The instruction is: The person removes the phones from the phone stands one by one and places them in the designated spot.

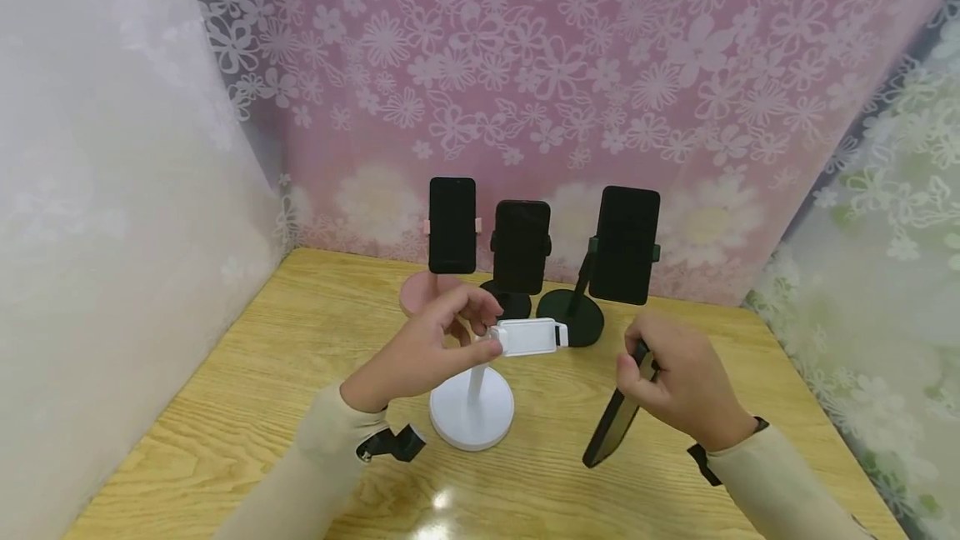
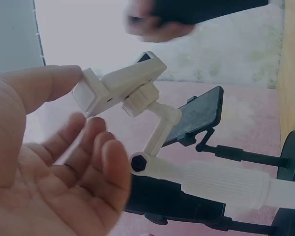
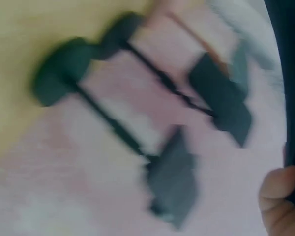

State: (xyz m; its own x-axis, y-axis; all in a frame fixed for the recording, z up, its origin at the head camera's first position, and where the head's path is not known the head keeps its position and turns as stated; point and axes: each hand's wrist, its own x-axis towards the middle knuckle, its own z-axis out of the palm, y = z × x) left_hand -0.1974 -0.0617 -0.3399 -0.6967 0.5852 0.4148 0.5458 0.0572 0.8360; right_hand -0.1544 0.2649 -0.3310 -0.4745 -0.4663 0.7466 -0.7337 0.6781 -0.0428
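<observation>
A white phone stand point(image 1: 474, 411) stands upright on the table with its clamp point(image 1: 528, 337) turned sideways and no phone in it. My left hand point(image 1: 438, 346) pinches the clamp's left end; in the left wrist view the thumb lies on that end and the curled fingers point(image 2: 117, 162) are just below it. Off to the right, my right hand point(image 1: 678, 377) grips a dark phone point(image 1: 618, 419) by its upper end. That phone hangs tilted, apart from the stand. The right wrist view is blurred and shows only a thumb and the phone's dark edge.
Behind the white stand are three more stands, each holding a phone: a pink one point(image 1: 412, 294), a black one point(image 1: 517, 307) and a dark green one point(image 1: 558, 315). A floral curtain point(image 1: 525, 65) hangs behind the wooden table point(image 1: 247, 390).
</observation>
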